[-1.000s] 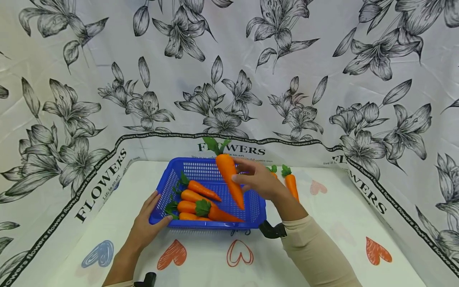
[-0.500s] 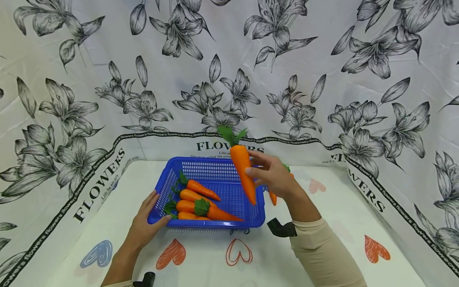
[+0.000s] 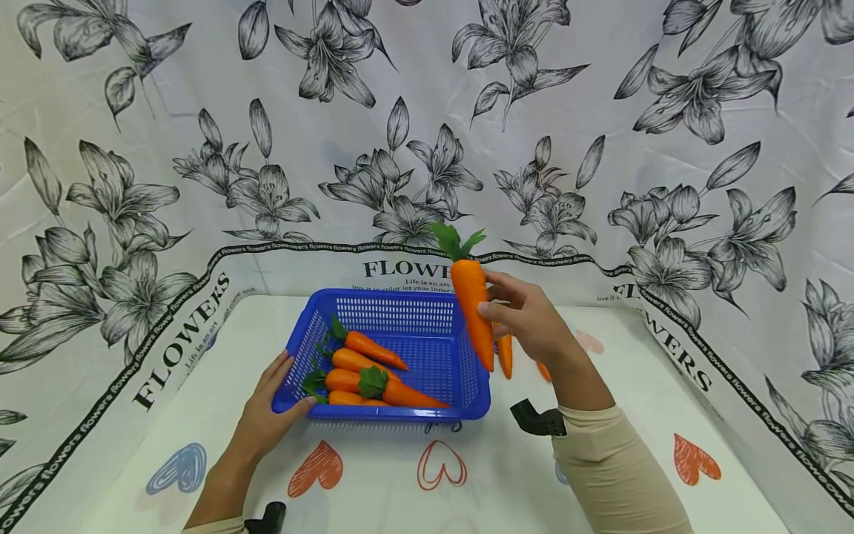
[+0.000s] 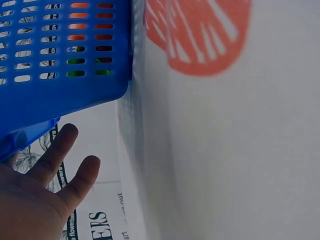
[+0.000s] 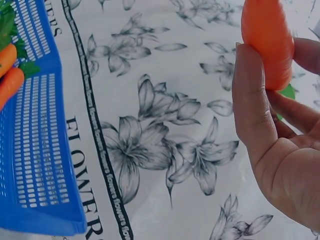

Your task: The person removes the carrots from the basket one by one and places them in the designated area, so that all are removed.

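Note:
An orange carrot point(image 3: 472, 300) with green leaves on top hangs point down over the right rim of a blue plastic basket point(image 3: 427, 315). My right hand point(image 3: 534, 319) pinches it between thumb and fingers; the right wrist view shows the thumb point(image 5: 251, 90) lying along its side. Several carrots point(image 3: 414, 395) lie in the left part of the basket, their leaves mostly to the left. My left hand point(image 3: 267, 411) rests at the basket's near-left corner, thumb on the rim. In the left wrist view two fingers point(image 4: 55, 155) stand straight and spread below the rim.
Behind the right hand, a carrot point(image 3: 505, 357) and the tip of another carrot point(image 3: 544, 371) show on the table, partly hidden. A white cloth point(image 3: 360, 475) with printed hearts covers the table. A flower-patterned curtain point(image 3: 567, 96) stands behind it.
My right hand has carried the carrot rightward, from over the basket's middle to its right rim. The left hand keeps its place at the corner.

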Action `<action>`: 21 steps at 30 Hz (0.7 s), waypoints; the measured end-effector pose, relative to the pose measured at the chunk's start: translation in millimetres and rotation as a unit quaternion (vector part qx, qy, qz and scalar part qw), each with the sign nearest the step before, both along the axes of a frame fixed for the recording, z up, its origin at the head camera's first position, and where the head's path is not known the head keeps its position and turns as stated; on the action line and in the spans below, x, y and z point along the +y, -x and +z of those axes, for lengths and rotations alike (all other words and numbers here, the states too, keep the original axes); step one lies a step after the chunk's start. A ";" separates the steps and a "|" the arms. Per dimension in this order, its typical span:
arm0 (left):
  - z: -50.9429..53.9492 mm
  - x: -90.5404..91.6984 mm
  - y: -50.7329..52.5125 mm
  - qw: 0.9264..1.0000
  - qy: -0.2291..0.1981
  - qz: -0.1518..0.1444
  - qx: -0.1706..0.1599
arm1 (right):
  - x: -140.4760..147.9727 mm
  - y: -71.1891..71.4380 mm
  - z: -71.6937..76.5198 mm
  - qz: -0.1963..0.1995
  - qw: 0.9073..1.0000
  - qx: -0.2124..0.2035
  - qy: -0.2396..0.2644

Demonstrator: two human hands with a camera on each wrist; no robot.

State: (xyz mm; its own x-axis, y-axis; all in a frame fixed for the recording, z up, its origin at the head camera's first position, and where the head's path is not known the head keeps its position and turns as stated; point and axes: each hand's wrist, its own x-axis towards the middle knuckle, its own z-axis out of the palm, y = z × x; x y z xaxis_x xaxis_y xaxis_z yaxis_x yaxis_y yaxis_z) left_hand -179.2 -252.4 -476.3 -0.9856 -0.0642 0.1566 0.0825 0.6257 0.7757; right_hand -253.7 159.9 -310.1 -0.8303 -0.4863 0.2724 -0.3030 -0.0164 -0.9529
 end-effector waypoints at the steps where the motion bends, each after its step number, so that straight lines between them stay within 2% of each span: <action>1: 0.0 0.0 0.0 1.000 0.000 0.000 0.000 | 2.6 0.8 0.0 -0.002 1.000 0.001 0.001; 12: -0.6 -1.1 1.1 1.000 -0.003 -0.002 0.004 | 28.5 9.0 -2.3 -0.035 0.999 0.023 0.008; 21: -0.7 -0.5 0.0 1.000 -0.007 -0.001 0.005 | 52.1 13.0 -2.2 -0.090 0.996 0.009 0.010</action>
